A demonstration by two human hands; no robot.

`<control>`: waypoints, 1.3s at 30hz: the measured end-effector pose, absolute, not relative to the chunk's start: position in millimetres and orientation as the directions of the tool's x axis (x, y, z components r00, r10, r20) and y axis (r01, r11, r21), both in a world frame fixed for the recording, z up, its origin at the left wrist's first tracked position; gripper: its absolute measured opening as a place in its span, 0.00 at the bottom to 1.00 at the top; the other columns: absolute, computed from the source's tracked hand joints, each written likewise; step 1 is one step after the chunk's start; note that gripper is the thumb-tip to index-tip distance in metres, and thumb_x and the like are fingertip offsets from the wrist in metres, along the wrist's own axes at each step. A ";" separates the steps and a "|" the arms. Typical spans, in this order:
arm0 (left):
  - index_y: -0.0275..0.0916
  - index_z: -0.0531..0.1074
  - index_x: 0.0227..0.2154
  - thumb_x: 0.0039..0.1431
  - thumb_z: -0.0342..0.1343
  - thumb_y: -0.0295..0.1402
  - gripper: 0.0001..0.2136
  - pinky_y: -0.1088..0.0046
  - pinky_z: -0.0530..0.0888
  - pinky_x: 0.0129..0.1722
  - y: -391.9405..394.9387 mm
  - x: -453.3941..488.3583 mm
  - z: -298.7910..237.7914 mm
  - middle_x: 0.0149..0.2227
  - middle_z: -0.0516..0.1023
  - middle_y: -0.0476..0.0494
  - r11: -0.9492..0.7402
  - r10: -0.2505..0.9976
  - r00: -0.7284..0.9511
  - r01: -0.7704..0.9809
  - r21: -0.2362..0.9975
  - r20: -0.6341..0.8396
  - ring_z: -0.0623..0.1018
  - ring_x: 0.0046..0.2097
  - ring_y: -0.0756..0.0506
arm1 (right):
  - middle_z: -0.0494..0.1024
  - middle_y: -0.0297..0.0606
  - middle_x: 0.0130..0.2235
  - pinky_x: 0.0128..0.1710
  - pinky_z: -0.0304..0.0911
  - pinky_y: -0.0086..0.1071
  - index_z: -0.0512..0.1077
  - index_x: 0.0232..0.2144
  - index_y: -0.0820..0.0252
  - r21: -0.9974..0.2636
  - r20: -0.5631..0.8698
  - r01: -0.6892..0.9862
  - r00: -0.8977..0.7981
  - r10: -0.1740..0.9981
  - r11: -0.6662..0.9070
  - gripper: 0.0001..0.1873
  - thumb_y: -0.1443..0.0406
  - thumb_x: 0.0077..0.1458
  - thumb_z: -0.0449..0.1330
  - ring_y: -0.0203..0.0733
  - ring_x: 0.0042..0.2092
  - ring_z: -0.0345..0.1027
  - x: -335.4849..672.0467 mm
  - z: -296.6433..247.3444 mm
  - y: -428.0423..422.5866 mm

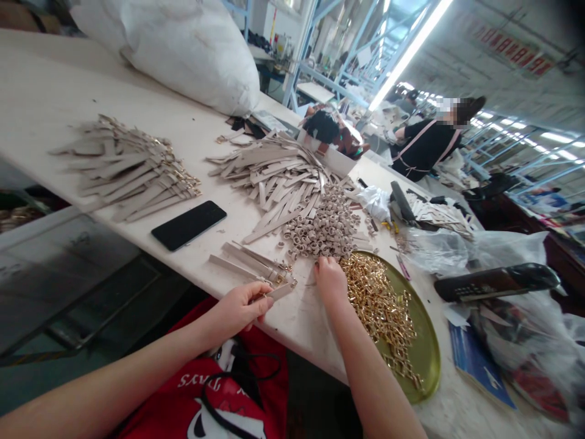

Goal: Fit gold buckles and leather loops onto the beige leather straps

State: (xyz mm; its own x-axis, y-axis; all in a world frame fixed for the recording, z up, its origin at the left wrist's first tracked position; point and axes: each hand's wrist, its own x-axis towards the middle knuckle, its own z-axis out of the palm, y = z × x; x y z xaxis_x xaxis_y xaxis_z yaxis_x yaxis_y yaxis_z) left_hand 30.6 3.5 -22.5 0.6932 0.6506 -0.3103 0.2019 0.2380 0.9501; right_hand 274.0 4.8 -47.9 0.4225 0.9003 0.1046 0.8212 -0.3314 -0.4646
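My left hand angles in from the left, thumb and fingers pinched shut on one strap just above the bench edge. My right hand reaches straight ahead, back up, fingers curled at the one heap of loops; I can't tell whether they grip any. Beyond: two big strap piles, one phone, one tray of countless gold pieces.

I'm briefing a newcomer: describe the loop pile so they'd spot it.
On the pale table sits a round green tray of gold pieces. Left of it, beyond the right hand, lies the loop pile: small beige rings, unlike the long strips alongside.
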 end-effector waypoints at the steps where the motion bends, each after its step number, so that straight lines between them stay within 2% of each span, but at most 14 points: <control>1: 0.36 0.65 0.34 0.54 0.48 0.41 0.13 0.81 0.55 0.17 1.6 27.5 -21.7 0.18 0.64 0.57 0.231 0.663 0.683 0.203 0.952 -0.307 0.58 0.17 0.56 | 0.69 0.46 0.35 0.39 0.54 0.35 0.68 0.28 0.62 -0.489 0.104 0.810 0.422 0.901 -0.323 0.04 0.73 0.48 0.54 0.45 0.40 0.63 272.1 -46.6 4.1; 4: 0.36 0.65 0.30 0.54 0.48 0.41 0.12 0.81 0.55 0.17 -2.4 20.2 -16.4 0.17 0.63 0.57 0.217 0.703 0.650 0.189 0.958 -0.288 0.57 0.16 0.56 | 0.71 0.43 0.32 0.37 0.57 0.34 0.68 0.28 0.63 -0.594 0.086 0.753 0.410 0.908 -0.284 0.03 0.69 0.48 0.55 0.42 0.36 0.64 258.6 -35.3 -4.9; 7: 0.37 0.64 0.29 0.54 0.47 0.41 0.12 0.81 0.53 0.16 -3.3 17.2 -10.3 0.16 0.63 0.57 0.222 0.752 0.603 0.148 0.964 -0.266 0.56 0.16 0.56 | 0.72 0.36 0.28 0.29 0.59 0.31 0.68 0.31 0.62 -0.756 0.021 0.616 0.360 0.933 -0.221 0.11 0.60 0.51 0.53 0.37 0.27 0.64 229.1 -19.4 -22.6; 8: 0.37 0.64 0.29 0.54 0.46 0.41 0.11 0.81 0.53 0.16 -3.4 16.7 -8.7 0.16 0.62 0.57 0.223 0.767 0.589 0.130 0.966 -0.256 0.55 0.15 0.56 | 0.72 0.35 0.27 0.28 0.60 0.30 0.69 0.32 0.61 -0.843 -0.026 0.500 0.329 0.944 -0.198 0.13 0.57 0.51 0.53 0.35 0.25 0.63 216.8 -14.6 -29.7; 9: 0.37 0.64 0.29 0.54 0.46 0.41 0.11 0.81 0.52 0.16 -3.8 16.2 -7.3 0.15 0.62 0.58 0.220 0.777 0.581 0.112 0.969 -0.243 0.55 0.15 0.56 | 0.71 0.34 0.27 0.27 0.59 0.29 0.69 0.31 0.61 -0.944 -0.095 0.278 0.287 0.953 -0.178 0.13 0.56 0.50 0.54 0.33 0.24 0.62 204.3 -10.4 -36.8; 10: 0.37 0.64 0.29 0.54 0.46 0.41 0.11 0.81 0.53 0.16 -4.6 15.5 -6.3 0.15 0.61 0.58 0.211 0.782 0.579 0.098 0.973 -0.228 0.55 0.15 0.56 | 0.71 0.33 0.27 0.27 0.59 0.28 0.69 0.31 0.60 -0.984 -0.152 0.059 0.233 0.960 -0.170 0.13 0.56 0.49 0.56 0.32 0.24 0.61 192.5 -7.1 -43.7; 12: 0.36 0.64 0.28 0.54 0.47 0.40 0.11 0.81 0.54 0.17 -7.6 12.8 -4.7 0.15 0.60 0.57 0.176 0.783 0.589 0.097 0.980 -0.199 0.57 0.16 0.56 | 0.70 0.32 0.27 0.27 0.59 0.27 0.70 0.30 0.60 -0.951 -0.214 -0.258 0.143 0.966 -0.172 0.11 0.59 0.45 0.61 0.30 0.24 0.60 173.8 -3.3 -54.9; 13: 0.36 0.64 0.27 0.54 0.47 0.40 0.11 0.81 0.55 0.17 -9.7 10.7 -4.0 0.16 0.60 0.57 0.151 0.784 0.592 0.110 0.982 -0.187 0.57 0.17 0.55 | 0.70 0.31 0.26 0.27 0.59 0.27 0.70 0.30 0.59 -0.933 -0.224 -0.314 0.125 0.967 -0.176 0.11 0.60 0.45 0.62 0.30 0.24 0.60 167.7 -2.8 -58.9; 16: 0.36 0.66 0.26 0.53 0.47 0.40 0.12 0.81 0.56 0.19 -15.3 2.0 -0.5 0.16 0.60 0.56 0.074 0.765 0.617 0.202 0.977 -0.186 0.59 0.19 0.55 | 0.70 0.31 0.25 0.26 0.58 0.27 0.71 0.29 0.60 -0.942 -0.224 -0.281 0.111 0.968 -0.185 0.10 0.60 0.45 0.62 0.30 0.24 0.59 161.4 -4.5 -65.8; 22: 0.36 0.68 0.23 0.51 0.47 0.38 0.11 0.80 0.54 0.17 -12.7 -11.6 12.2 0.15 0.61 0.55 -0.065 0.654 0.707 0.407 0.911 -0.269 0.61 0.19 0.53 | 0.69 0.29 0.21 0.29 0.57 0.28 0.71 0.28 0.60 -0.980 -0.198 0.020 0.040 0.979 -0.199 0.10 0.59 0.47 0.60 0.32 0.25 0.60 168.7 -5.6 -74.5; 28: 0.37 0.65 0.19 0.50 0.47 0.35 0.10 0.80 0.53 0.17 -8.6 -9.0 11.4 0.14 0.60 0.55 -0.162 0.632 0.722 0.478 0.863 -0.281 0.60 0.18 0.53 | 0.68 0.28 0.21 0.25 0.54 0.26 0.71 0.29 0.60 -0.962 -0.272 -0.030 -0.041 0.962 -0.273 0.10 0.59 0.46 0.60 0.31 0.24 0.58 160.0 -12.0 -77.8; 34: 0.37 0.66 0.35 0.49 0.46 0.29 0.10 0.79 0.63 0.25 -12.4 -0.8 2.1 0.26 0.71 0.52 -0.037 0.704 0.684 0.304 0.952 -0.191 0.68 0.27 0.51 | 0.66 0.27 0.21 0.27 0.56 0.25 0.68 0.24 0.60 -0.976 -0.217 -0.072 0.172 0.961 -0.208 0.09 0.60 0.45 0.60 0.31 0.25 0.58 150.2 -12.1 -71.4; 37: 0.36 0.62 0.35 0.49 0.45 0.27 0.09 0.79 0.64 0.25 -10.3 2.9 0.1 0.25 0.70 0.52 0.068 0.718 0.664 0.235 0.970 -0.211 0.68 0.25 0.52 | 0.69 0.29 0.23 0.29 0.58 0.27 0.69 0.26 0.60 -0.977 -0.190 -0.129 0.172 0.967 -0.169 0.11 0.57 0.46 0.60 0.33 0.27 0.60 148.8 -15.9 -72.7; 39: 0.36 0.61 0.35 0.51 0.46 0.28 0.08 0.80 0.63 0.24 -8.3 5.2 -1.6 0.22 0.69 0.54 0.108 0.727 0.650 0.208 0.972 -0.220 0.66 0.22 0.54 | 0.70 0.32 0.24 0.30 0.59 0.29 0.70 0.29 0.60 -0.974 -0.171 -0.181 0.177 0.969 -0.139 0.17 0.52 0.51 0.54 0.35 0.28 0.62 149.3 -20.6 -73.9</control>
